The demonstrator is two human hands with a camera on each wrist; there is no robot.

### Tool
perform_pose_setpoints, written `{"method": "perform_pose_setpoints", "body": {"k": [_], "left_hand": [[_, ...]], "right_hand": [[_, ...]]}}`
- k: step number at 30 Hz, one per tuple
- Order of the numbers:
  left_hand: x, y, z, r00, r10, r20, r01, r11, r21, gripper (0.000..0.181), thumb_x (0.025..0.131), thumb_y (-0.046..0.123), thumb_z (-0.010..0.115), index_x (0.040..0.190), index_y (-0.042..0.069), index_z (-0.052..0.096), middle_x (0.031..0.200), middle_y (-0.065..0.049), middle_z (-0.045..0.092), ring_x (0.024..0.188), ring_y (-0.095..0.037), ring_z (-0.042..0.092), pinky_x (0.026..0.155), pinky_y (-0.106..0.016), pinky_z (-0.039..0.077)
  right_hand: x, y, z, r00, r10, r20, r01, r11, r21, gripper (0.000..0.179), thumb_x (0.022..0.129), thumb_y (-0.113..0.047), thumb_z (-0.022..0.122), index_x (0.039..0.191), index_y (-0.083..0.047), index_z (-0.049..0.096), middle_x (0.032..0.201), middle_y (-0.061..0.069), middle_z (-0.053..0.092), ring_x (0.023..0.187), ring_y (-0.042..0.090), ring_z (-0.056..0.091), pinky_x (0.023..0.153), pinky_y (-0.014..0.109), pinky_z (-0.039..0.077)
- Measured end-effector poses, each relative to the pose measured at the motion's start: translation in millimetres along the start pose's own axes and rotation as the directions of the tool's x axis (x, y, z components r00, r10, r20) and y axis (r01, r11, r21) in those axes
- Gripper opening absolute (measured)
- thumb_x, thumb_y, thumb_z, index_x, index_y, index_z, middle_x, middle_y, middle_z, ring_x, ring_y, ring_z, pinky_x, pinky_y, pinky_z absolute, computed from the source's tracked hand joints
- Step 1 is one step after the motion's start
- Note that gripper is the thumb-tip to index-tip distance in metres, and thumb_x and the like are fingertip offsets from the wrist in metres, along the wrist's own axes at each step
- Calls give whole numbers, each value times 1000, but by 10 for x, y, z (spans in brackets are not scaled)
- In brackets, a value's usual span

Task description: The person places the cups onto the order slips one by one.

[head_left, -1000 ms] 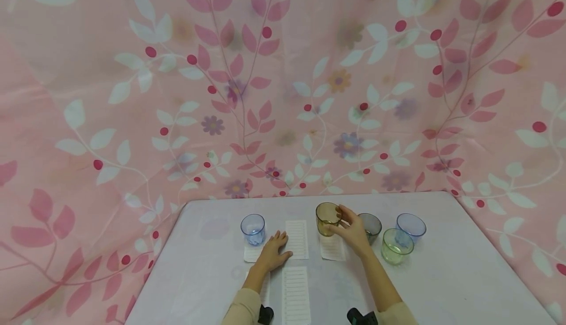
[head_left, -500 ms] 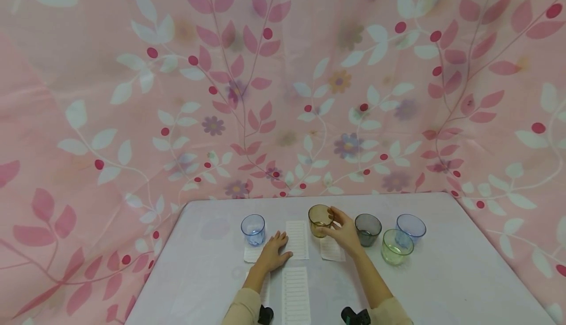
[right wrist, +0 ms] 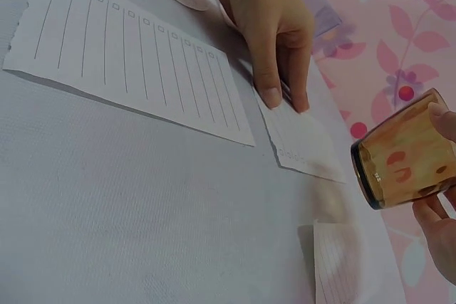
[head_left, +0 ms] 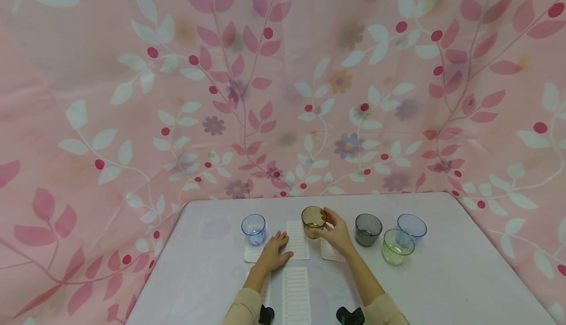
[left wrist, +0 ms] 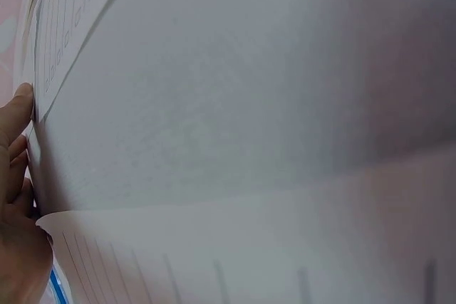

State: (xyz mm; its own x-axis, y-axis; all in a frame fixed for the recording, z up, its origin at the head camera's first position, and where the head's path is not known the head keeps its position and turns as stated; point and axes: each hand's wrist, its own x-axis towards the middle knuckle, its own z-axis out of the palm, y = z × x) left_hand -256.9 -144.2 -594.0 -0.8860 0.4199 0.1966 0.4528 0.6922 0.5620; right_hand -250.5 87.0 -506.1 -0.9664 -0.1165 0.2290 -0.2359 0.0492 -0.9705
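My right hand (head_left: 337, 234) grips an amber glass tumbler (head_left: 313, 222) by its side, thumb and fingers around it. The right wrist view shows the tumbler (right wrist: 406, 151) apparently lifted off the tabletop. My left hand (head_left: 271, 252) rests with extended fingers on the inner edge of a lined paper slip (head_left: 300, 239) at the back. Thumb and fingers touch this slip (right wrist: 303, 137) in the right wrist view. A light blue glass (head_left: 254, 230) stands left of that hand, on another slip (head_left: 252, 254). One more slip (head_left: 329, 250) lies partly behind my right hand.
A grey glass (head_left: 368, 230), a green glass (head_left: 397, 248) and a blue-violet glass (head_left: 412, 225) stand at the right. A long lined slip (head_left: 296, 293) lies in front, with another partly under the left forearm. A pink floral cloth (head_left: 283, 118) hangs behind the white table (head_left: 460, 266).
My right hand has carried the amber tumbler leftward, away from the grey glass and towards the back middle slip. The left hand has stayed in place.
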Motion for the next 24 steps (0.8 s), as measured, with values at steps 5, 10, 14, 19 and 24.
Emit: {"method": "perform_pose_setpoints", "body": {"k": [5, 10, 14, 19, 24], "left_hand": [[1, -1, -4, 1000, -2, 0, 2, 1000, -7, 54, 85, 16, 68, 125, -16, 50, 136, -29, 45, 132, -46, 33, 108, -57, 25], [-4, 1, -7, 1000, 3, -9, -3, 1000, -14, 54, 85, 16, 68, 124, -16, 50, 135, -29, 46, 131, -47, 33, 108, -57, 25], [-6, 2, -3, 1000, 10, -21, -10, 1000, -11, 54, 84, 16, 68, 124, -17, 51, 134, -29, 47, 130, -48, 34, 107, -58, 26], [0, 6, 1, 1000, 5, -23, -6, 1000, -20, 53, 84, 14, 68, 124, -16, 51, 134, -29, 47, 130, -47, 34, 107, -58, 25], [14, 4, 1, 1000, -13, -10, 12, 999, -33, 52, 84, 14, 68, 125, -15, 51, 135, -28, 47, 131, -46, 34, 108, -57, 25]], "right_hand": [[-3, -15, 50, 1000, 16, 7, -16, 1000, 15, 71, 76, 8, 70, 134, 20, 32, 134, 38, 40, 123, 52, 39, 102, 62, 31], [12, 57, 104, 1000, 13, 10, -14, 999, 29, 71, 74, 8, 71, 133, 21, 33, 132, 39, 40, 123, 54, 39, 102, 62, 31], [63, 240, 140, 1000, 20, 6, -20, 999, 42, 74, 73, 6, 73, 134, 19, 34, 132, 37, 42, 122, 52, 40, 102, 60, 32], [105, 445, 184, 1000, 16, -6, -16, 1000, 25, 75, 73, 2, 75, 134, 17, 35, 132, 34, 45, 120, 48, 44, 102, 58, 35], [103, 398, 212, 1000, 24, 13, -25, 999, 27, 71, 73, 4, 74, 133, 17, 37, 132, 35, 44, 122, 50, 42, 102, 60, 33]]}}
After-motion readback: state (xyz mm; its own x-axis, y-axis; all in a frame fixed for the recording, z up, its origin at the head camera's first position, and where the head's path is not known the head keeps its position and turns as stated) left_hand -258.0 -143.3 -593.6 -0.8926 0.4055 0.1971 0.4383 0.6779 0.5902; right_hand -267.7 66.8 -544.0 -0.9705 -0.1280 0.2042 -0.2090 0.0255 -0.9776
